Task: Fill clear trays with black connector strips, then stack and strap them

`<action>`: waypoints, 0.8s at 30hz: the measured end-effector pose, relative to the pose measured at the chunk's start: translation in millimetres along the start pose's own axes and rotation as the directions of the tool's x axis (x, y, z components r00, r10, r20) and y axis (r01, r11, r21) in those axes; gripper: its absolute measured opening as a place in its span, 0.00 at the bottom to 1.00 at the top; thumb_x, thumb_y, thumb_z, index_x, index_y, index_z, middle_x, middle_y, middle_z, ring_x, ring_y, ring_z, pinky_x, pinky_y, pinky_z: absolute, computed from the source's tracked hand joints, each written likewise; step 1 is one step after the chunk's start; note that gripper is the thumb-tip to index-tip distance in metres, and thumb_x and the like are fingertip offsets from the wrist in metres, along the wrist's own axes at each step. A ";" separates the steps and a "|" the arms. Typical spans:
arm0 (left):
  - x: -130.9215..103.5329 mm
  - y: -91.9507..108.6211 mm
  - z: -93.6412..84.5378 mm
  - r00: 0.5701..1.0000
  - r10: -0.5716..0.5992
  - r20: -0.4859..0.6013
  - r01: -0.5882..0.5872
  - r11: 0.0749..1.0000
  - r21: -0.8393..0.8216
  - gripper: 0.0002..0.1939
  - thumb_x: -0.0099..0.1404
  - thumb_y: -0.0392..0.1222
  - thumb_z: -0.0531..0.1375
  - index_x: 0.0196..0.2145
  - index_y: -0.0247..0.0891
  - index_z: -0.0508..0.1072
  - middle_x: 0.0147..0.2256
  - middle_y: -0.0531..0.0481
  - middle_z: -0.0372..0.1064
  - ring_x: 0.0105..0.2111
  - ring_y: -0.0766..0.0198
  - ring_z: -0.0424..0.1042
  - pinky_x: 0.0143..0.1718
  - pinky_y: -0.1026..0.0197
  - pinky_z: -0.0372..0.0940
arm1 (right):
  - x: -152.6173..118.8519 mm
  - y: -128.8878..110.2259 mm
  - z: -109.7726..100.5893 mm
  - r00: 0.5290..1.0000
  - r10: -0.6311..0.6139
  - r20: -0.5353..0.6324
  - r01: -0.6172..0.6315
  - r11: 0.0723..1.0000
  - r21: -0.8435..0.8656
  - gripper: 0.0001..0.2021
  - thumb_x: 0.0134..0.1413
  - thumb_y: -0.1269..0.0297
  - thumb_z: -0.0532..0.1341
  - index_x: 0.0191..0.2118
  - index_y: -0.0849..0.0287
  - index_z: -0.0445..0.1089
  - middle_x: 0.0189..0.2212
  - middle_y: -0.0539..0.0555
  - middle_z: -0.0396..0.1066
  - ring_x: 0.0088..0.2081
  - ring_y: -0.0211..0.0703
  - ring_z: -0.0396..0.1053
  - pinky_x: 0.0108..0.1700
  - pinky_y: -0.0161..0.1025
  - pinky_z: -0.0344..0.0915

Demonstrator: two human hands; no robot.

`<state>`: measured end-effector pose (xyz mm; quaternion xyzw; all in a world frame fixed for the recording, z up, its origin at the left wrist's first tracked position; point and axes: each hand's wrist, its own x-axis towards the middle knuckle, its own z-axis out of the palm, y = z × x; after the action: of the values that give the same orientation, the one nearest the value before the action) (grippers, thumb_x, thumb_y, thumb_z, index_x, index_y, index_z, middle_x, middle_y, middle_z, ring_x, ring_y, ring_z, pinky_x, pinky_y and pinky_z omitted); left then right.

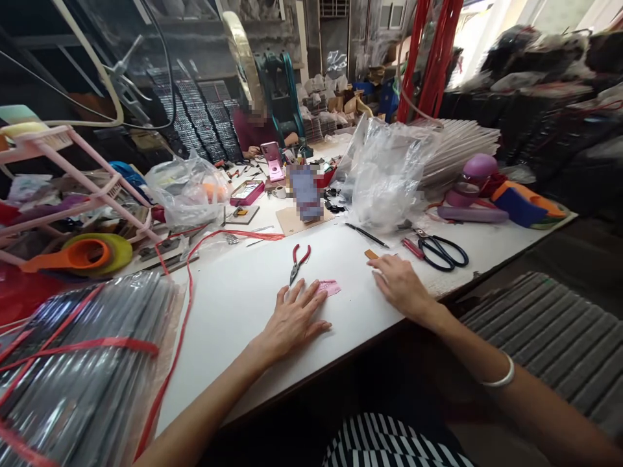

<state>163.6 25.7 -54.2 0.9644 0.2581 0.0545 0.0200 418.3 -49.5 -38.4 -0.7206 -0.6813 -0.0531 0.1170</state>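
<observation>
My left hand [296, 318] lies on the white tabletop with its fingers spread, fingertips at the left edge of a small pink scrap of paper [329, 287]. Just beyond those fingers rest red-handled pliers [298, 263], jaws toward me. My right hand [402, 285] is flat near the table's front edge, fingers stretched out. By its fingertips sits a small orange-brown piece [371, 254], partly covered; whether it is being touched I cannot tell. Past that hand are scissors [442, 251] with dark loop handles, next to a red-handled tool [413, 248]. A black pen-like stick [366, 235] lies farther back.
Bundled grey strips [97, 350] tied with red ribbon fill the left side. A pink rack [102, 188] stands behind them. Clear plastic bags [389, 168] and a tape dispenser [528, 204] occupy the back right. Across the table sits another person [253, 133] near a pink phone [272, 161].
</observation>
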 end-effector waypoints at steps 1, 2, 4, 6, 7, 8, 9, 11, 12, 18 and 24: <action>4.7 -0.3 0.8 1.000 0.004 0.006 -0.004 1.000 -0.005 0.30 0.65 0.59 0.51 0.61 0.45 0.59 0.62 0.41 0.54 0.62 0.41 0.50 0.57 0.36 0.48 | 7.0 10.8 -3.2 0.999 0.051 -0.007 -0.051 0.998 -0.021 0.16 0.63 0.69 0.47 0.48 0.63 0.69 0.43 0.60 0.69 0.44 0.47 0.64 0.45 0.41 0.57; 8.9 0.0 1.7 1.000 0.004 0.013 -0.004 1.000 -0.015 0.30 0.65 0.59 0.51 0.61 0.45 0.59 0.62 0.41 0.53 0.62 0.42 0.50 0.57 0.36 0.48 | 15.7 20.7 -5.3 0.995 0.096 -0.010 -0.096 0.994 -0.045 0.16 0.63 0.69 0.46 0.46 0.64 0.70 0.41 0.61 0.69 0.43 0.47 0.64 0.44 0.41 0.57; 14.1 1.9 3.4 1.000 -0.005 0.021 0.006 0.999 -0.041 0.30 0.66 0.59 0.49 0.61 0.44 0.58 0.63 0.41 0.51 0.62 0.42 0.49 0.57 0.37 0.48 | 36.8 36.1 -5.7 0.986 0.165 0.000 -0.164 0.982 -0.097 0.16 0.62 0.68 0.47 0.41 0.66 0.72 0.39 0.63 0.68 0.42 0.50 0.65 0.43 0.42 0.58; 14.0 4.1 4.2 1.000 -0.021 0.021 0.023 0.998 -0.065 0.31 0.66 0.59 0.49 0.61 0.42 0.58 0.64 0.41 0.48 0.63 0.42 0.47 0.57 0.37 0.48 | 59.4 44.3 -2.3 0.979 0.201 0.037 -0.194 0.971 -0.141 0.14 0.60 0.67 0.51 0.36 0.66 0.73 0.38 0.65 0.68 0.43 0.52 0.65 0.42 0.42 0.58; 12.3 5.0 4.0 0.999 -0.026 0.022 0.027 0.997 -0.074 0.31 0.66 0.59 0.48 0.61 0.41 0.59 0.64 0.41 0.48 0.63 0.41 0.45 0.57 0.36 0.48 | 69.4 45.7 -0.2 0.976 0.209 0.063 -0.197 0.968 -0.156 0.12 0.58 0.68 0.53 0.35 0.66 0.73 0.38 0.65 0.69 0.43 0.52 0.65 0.42 0.42 0.58; 9.8 5.7 3.6 0.999 -0.025 0.025 0.027 0.996 -0.084 0.31 0.66 0.59 0.48 0.61 0.40 0.59 0.64 0.41 0.48 0.64 0.41 0.44 0.58 0.36 0.47 | 77.6 45.7 1.3 0.973 0.214 0.092 -0.197 0.966 -0.167 0.10 0.56 0.68 0.54 0.35 0.66 0.73 0.38 0.65 0.69 0.43 0.51 0.66 0.41 0.41 0.59; 7.1 6.0 3.0 0.999 -0.020 0.028 0.023 0.995 -0.096 0.31 0.66 0.59 0.47 0.61 0.40 0.59 0.64 0.41 0.49 0.64 0.42 0.44 0.58 0.36 0.47 | 83.5 44.8 2.0 0.968 0.221 0.118 -0.199 0.964 -0.174 0.09 0.55 0.69 0.55 0.35 0.66 0.72 0.38 0.64 0.70 0.42 0.50 0.67 0.40 0.40 0.59; 2.0 6.4 1.8 1.000 -0.011 0.029 0.015 0.993 -0.119 0.31 0.66 0.60 0.47 0.61 0.41 0.58 0.63 0.42 0.51 0.64 0.43 0.44 0.58 0.37 0.47 | 86.7 41.8 -0.6 0.957 0.251 0.144 -0.223 0.957 -0.187 0.09 0.54 0.71 0.55 0.36 0.66 0.71 0.36 0.64 0.71 0.39 0.49 0.69 0.38 0.40 0.59; 0.2 6.7 1.5 1.000 -0.013 0.021 0.016 0.992 -0.125 0.31 0.66 0.60 0.48 0.61 0.42 0.58 0.63 0.42 0.51 0.64 0.44 0.44 0.58 0.37 0.47 | 84.0 40.4 -3.8 0.952 0.271 0.142 -0.242 0.951 -0.193 0.09 0.54 0.70 0.54 0.37 0.66 0.71 0.35 0.64 0.71 0.37 0.49 0.69 0.37 0.40 0.59; -1.8 13.6 3.3 0.999 0.000 -0.053 -0.006 0.994 -0.108 0.35 0.63 0.64 0.50 0.59 0.38 0.59 0.61 0.38 0.53 0.65 0.42 0.41 0.59 0.37 0.44 | 32.4 29.8 -23.5 0.952 0.305 -0.005 -0.304 0.951 0.054 0.08 0.54 0.60 0.56 0.36 0.60 0.64 0.25 0.55 0.69 0.28 0.46 0.68 0.31 0.39 0.59; -1.8 14.6 0.5 0.997 0.061 -0.041 -0.066 0.988 -0.139 0.33 0.65 0.61 0.49 0.59 0.35 0.58 0.57 0.39 0.60 0.60 0.45 0.53 0.57 0.43 0.49 | 1.2 -8.5 -11.7 0.996 0.001 0.087 -0.080 0.402 0.912 0.10 0.59 0.55 0.55 0.37 0.57 0.60 0.26 0.50 0.70 0.27 0.40 0.69 0.30 0.37 0.66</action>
<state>169.3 12.1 -53.9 0.9672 0.2229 0.0908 0.0813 410.9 -50.8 -25.9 -0.5572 -0.5855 0.3567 0.4684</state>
